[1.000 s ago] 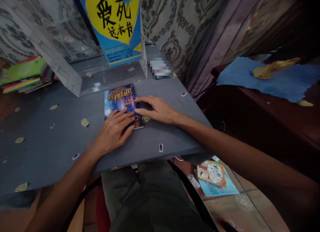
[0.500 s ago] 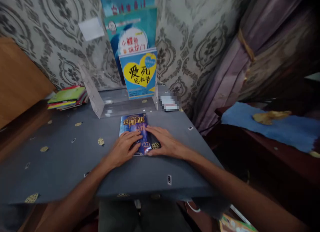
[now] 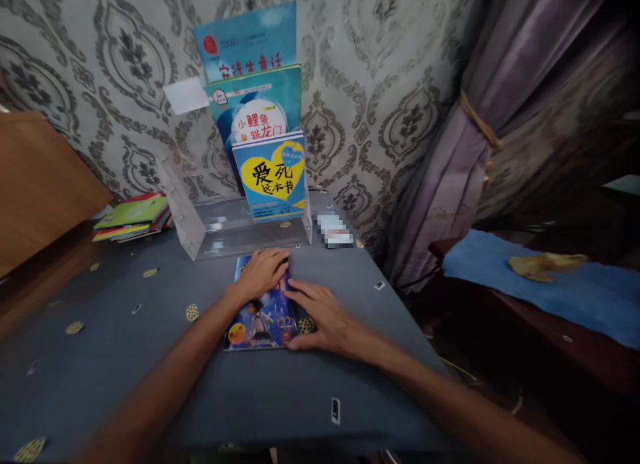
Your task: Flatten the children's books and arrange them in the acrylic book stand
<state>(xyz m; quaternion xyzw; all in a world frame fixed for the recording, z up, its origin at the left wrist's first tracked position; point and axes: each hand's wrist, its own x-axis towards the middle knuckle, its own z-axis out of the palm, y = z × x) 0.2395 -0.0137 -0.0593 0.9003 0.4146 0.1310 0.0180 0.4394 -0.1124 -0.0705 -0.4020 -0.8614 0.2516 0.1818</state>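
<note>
A dark blue paperback book (image 3: 260, 327) with a running figure and the number 22 on its cover lies flat on the table. Across the upper part of that cover rests my left hand (image 3: 261, 272), fingers stretched out over the title. My right hand (image 3: 320, 317) is at the book's right edge, its thumb at the lower corner and its fingertips along the side, the fingers apart. Beyond the book stands a clear acrylic rack (image 3: 235, 241), where a blue book with a yellow heart (image 3: 273, 177) leans in front of taller teal books (image 3: 260, 104).
A stack of thin books (image 3: 133, 217) lies at the back left. Right of the rack is a small blurred-out item (image 3: 334, 229). A purple curtain (image 3: 440, 184) hangs at the right, beside a blue cloth (image 3: 490, 277) on a separate dark surface. Patterned wallpaper rises behind the table (image 3: 165, 357).
My left hand has slid up from the book's lower part to its top, uncovering the figure on the cover. My right hand stays at the right edge. The view has tilted upward.
</note>
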